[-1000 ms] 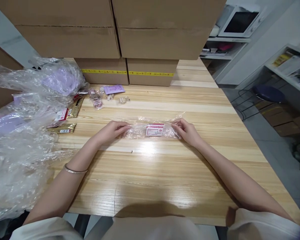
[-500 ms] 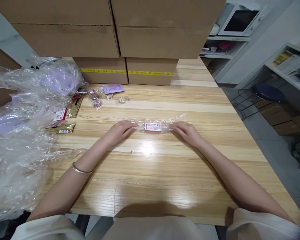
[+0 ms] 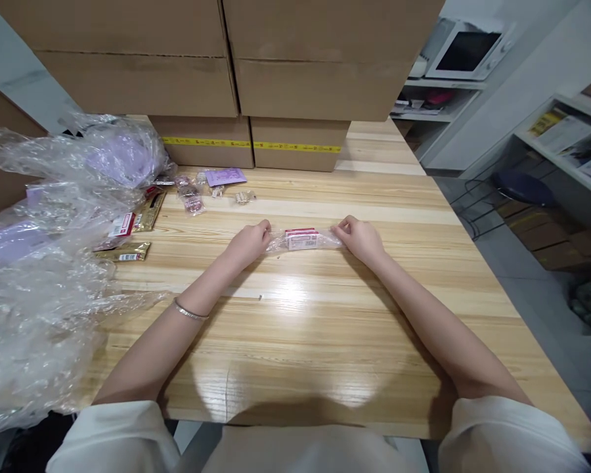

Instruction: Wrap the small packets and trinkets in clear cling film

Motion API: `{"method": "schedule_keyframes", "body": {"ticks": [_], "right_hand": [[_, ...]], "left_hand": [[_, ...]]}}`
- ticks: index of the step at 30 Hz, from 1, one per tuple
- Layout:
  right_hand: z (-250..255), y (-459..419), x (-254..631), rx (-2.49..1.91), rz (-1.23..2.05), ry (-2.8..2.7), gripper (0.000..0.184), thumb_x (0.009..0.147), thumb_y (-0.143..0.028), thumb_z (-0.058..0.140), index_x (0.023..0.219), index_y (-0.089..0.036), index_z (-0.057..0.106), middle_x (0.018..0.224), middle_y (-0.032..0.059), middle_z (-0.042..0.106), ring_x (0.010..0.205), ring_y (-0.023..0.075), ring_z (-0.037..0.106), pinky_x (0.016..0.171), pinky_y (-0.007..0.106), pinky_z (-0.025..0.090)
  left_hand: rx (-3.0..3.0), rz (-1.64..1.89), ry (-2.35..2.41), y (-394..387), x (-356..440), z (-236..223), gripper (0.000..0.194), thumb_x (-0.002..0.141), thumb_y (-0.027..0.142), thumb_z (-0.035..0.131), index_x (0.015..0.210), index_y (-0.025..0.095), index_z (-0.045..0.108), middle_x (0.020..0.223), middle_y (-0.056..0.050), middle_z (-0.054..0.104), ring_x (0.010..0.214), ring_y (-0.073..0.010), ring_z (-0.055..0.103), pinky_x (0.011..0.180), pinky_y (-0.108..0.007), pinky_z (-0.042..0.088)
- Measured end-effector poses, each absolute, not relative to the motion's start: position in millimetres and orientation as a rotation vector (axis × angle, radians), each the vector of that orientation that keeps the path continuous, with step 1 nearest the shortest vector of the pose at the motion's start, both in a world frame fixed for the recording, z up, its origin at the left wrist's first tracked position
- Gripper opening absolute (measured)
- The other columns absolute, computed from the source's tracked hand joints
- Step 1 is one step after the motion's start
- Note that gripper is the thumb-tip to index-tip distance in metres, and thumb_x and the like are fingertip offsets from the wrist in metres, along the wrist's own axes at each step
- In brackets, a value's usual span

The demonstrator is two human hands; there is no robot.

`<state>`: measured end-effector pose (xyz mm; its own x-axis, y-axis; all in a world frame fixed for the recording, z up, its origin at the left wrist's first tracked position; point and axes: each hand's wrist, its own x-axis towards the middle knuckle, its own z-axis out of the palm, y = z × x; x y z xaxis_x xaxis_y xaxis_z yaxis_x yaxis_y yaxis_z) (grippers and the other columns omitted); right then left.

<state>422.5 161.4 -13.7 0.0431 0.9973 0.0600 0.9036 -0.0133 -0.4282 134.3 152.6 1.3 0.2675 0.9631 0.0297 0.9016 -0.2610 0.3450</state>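
In the head view, a small red-and-white box (image 3: 302, 239) lies across the middle of the table, wrapped in clear plastic film (image 3: 278, 240). My left hand (image 3: 250, 243) is closed, pinching the film at the box's left side. At the right side, my right hand (image 3: 362, 238) pinches the film's other end between thumb and fingers. The film stretches between both hands, with the box about midway. A printed label with a barcode faces me on the box's near side.
Crumpled clear plastic (image 3: 44, 328) is heaped on the left of the wooden table (image 3: 295, 368). Near it lie gold packets (image 3: 128, 251), a purple packet (image 3: 225, 176) and small wrapped pieces (image 3: 192, 199). Cardboard boxes (image 3: 295, 85) are stacked along the back.
The box has turned so its barcode side faces me and a red edge shows on top. Both hands have rolled upward, fingers now curled over the film ends.
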Motion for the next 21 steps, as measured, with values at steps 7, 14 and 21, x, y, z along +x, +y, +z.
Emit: {"method": "schedule_keyframes", "body": {"ticks": [7, 14, 21], "right_hand": [[-23.5, 169.2, 423.2, -1.739, -0.126, -2.038, 0.036, 0.095, -0.037, 0.044, 0.108, -0.011, 0.065, 0.112, 0.0221, 0.066, 0.107, 0.0360, 0.059, 0.093, 0.051, 0.041], [-5.9, 163.0, 454.0, -1.848, 0.815, -1.848, 0.063, 0.062, -0.052, 0.081, 0.109, -0.014, 0.063, 0.104, 0.0146, 0.070, 0.090, 0.0284, 0.065, 0.075, 0.038, 0.052], [21.0, 158.6, 422.3, -1.667, 1.208, -1.428, 0.020, 0.070, -0.035, 0.070, 0.075, -0.018, 0.061, 0.066, 0.0027, 0.064, 0.057, 0.0136, 0.053, 0.054, 0.027, 0.041]], "left_hand": [[2.565, 0.675, 1.741, 148.8, 156.2, -1.3, 0.041, 0.092, 0.006, 0.040, 0.129, 0.013, 0.055, 0.146, -0.022, 0.045, 0.142, -0.0349, 0.036, 0.113, -0.055, 0.032], [2.613, 0.487, 1.388, 108.6, 195.9, -21.5, 0.063, 0.100, 0.043, 0.041, 0.152, 0.009, 0.028, 0.162, -0.022, 0.021, 0.153, -0.0338, 0.008, 0.123, -0.054, 0.016], [2.606, 0.384, 1.369, 110.6, 195.6, -28.3, 0.072, 0.099, 0.047, 0.045, 0.154, 0.005, 0.025, 0.163, -0.024, 0.015, 0.152, -0.0367, 0.004, 0.123, -0.053, 0.014]]}}
